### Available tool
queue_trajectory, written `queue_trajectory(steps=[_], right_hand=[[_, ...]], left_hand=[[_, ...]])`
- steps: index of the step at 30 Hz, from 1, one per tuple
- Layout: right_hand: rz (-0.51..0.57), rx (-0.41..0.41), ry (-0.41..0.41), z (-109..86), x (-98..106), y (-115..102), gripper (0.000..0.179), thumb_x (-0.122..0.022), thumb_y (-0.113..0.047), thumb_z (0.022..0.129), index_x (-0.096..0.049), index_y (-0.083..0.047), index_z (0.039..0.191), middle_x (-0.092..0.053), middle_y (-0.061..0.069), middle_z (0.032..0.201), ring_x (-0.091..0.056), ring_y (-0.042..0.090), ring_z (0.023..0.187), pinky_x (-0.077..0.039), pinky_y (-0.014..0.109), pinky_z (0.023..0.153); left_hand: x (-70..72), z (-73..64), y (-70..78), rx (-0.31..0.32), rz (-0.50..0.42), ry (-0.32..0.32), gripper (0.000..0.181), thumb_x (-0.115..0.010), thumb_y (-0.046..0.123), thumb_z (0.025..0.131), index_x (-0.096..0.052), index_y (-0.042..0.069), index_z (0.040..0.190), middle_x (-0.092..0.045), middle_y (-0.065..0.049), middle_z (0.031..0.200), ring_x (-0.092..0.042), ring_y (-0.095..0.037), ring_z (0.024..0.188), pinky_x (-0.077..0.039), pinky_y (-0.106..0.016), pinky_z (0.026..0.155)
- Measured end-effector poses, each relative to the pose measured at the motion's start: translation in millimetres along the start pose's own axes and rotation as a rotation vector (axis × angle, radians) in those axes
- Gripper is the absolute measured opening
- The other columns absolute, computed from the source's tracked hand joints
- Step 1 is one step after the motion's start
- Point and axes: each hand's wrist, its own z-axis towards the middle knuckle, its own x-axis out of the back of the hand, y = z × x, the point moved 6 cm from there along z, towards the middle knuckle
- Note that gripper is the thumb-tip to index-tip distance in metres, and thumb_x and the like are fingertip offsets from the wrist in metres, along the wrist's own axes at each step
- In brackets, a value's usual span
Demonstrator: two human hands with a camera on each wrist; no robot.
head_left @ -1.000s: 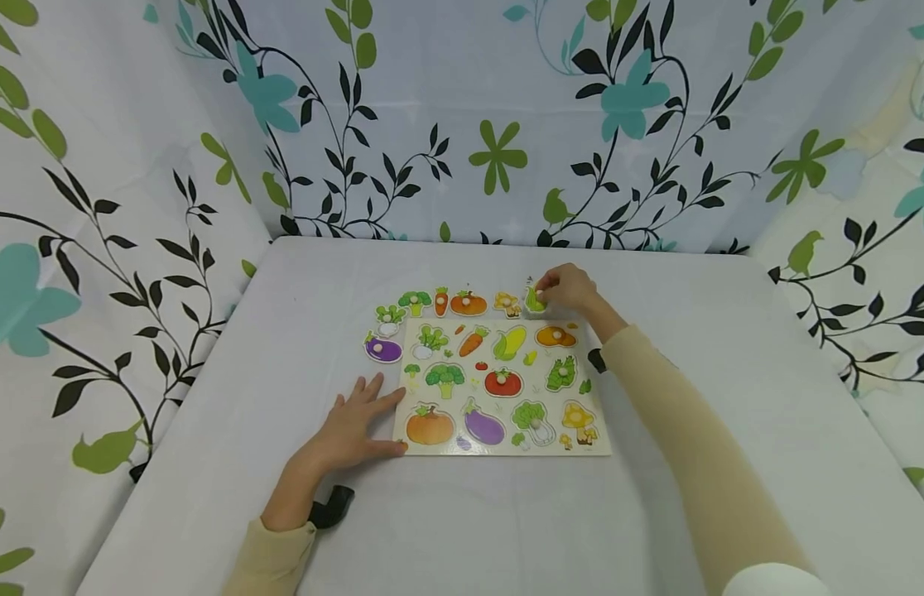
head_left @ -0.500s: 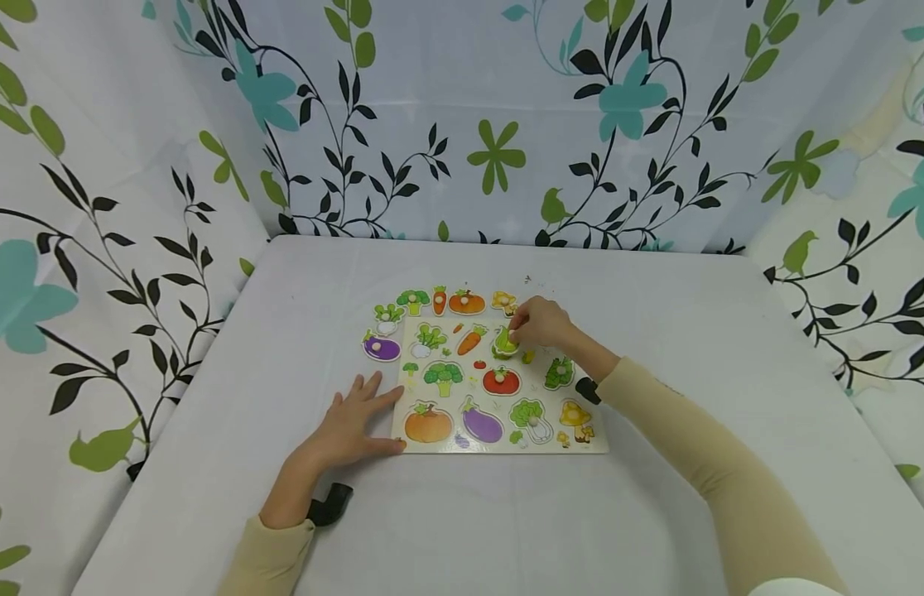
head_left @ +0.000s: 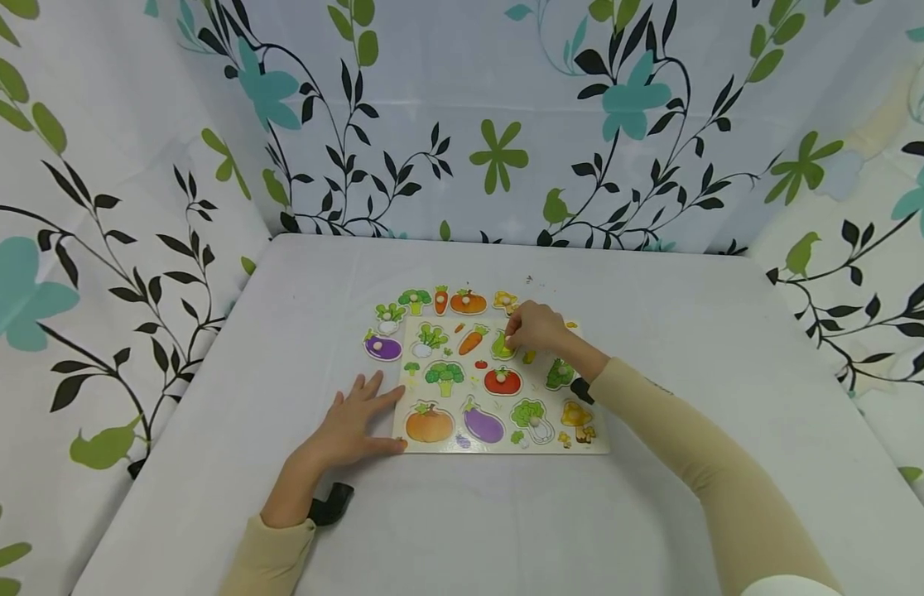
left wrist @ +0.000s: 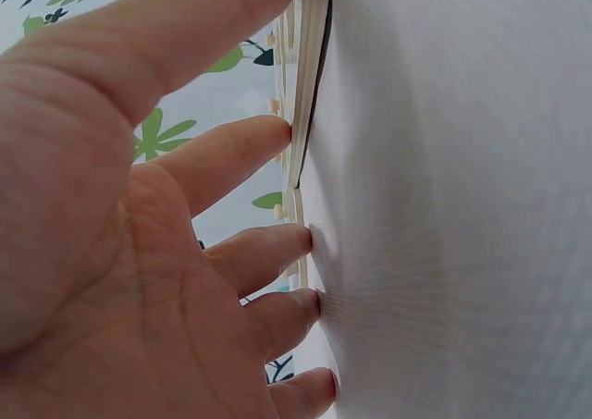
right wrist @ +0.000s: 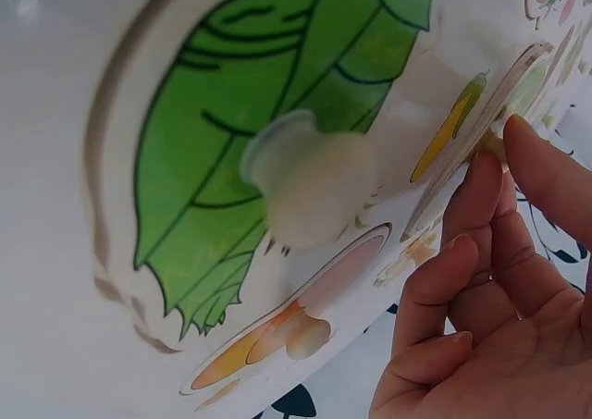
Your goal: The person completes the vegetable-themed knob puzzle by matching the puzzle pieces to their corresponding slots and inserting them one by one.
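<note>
The wooden knob puzzle board (head_left: 536, 447) lies flat on the table. My right hand (head_left: 540, 327) pinches the small knob of a green corn piece (head_left: 501, 346) between thumb and fingertips, over the corn spot in the upper middle of the board. In the right wrist view the corn piece (right wrist: 529, 91) overlaps its cut-out outline. My left hand (head_left: 353, 422) lies with spread, straight fingers at the board's left edge; in the left wrist view its thumb and index finger touch the board's side (left wrist: 310, 77). The tomato piece (head_left: 502, 382) and the leafy green piece (head_left: 560, 374) sit in the board with knobs up.
Along the board's back and left lie loose knobbed pieces: eggplant (head_left: 383, 346), turnip (head_left: 389, 318), broccoli (head_left: 414, 301), carrot (head_left: 441, 300), pumpkin (head_left: 468, 303) and mushroom (head_left: 506, 301). A potato piece (right wrist: 305, 331) sits in the board beside my right hand. Patterned curtains (head_left: 402, 83) surround the white table (head_left: 477, 513).
My right hand has carried the corn piece from behind the board toward me onto its corn spot, shifting slightly left over the last half second. My left hand stays in place.
</note>
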Motion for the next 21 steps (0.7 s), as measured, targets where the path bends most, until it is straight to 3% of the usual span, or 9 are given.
queue_trajectory(steps=[11,16,21], right_hand=[[-0.033,0.008,0.008,-2.9,3,-4,0.011,-0.075,-0.022,0.086,-0.070,-0.012,0.086,-0.067,0.003,0.086,-0.057,0.021,0.077,-0.040,0.034,0.073],[0.021,0.012,-0.039,-2.5,8,-1,0.015,-0.075,-0.025,0.086,-0.071,-0.013,0.094,-0.066,0.006,0.096,-0.057,0.022,0.081,-0.042,0.031,0.069],[0.098,0.020,-0.006,8.0,22,8,0.025,-0.074,-0.024,0.086,-0.069,-0.012,0.108,-0.063,0.010,0.100,-0.055,0.023,0.082,-0.043,0.029,0.066]], left_hand=[[3.6,-0.8,2.2,0.007,-0.001,0.003,0.086,-0.083,0.039,0.073,-0.047,0.010,0.145,-0.019,-0.026,0.160,-0.005,-0.051,0.147,-0.004,-0.071,0.114],[2.2,0.1,1.0,0.012,-0.005,0.000,0.085,-0.083,0.038,0.073,-0.047,0.011,0.146,-0.019,-0.025,0.160,-0.005,-0.051,0.147,-0.004,-0.070,0.115],[1.1,-0.2,-0.3,0.015,-0.011,-0.004,0.086,-0.083,0.038,0.074,-0.046,0.011,0.146,-0.018,-0.025,0.160,-0.004,-0.051,0.148,-0.003,-0.070,0.115]])
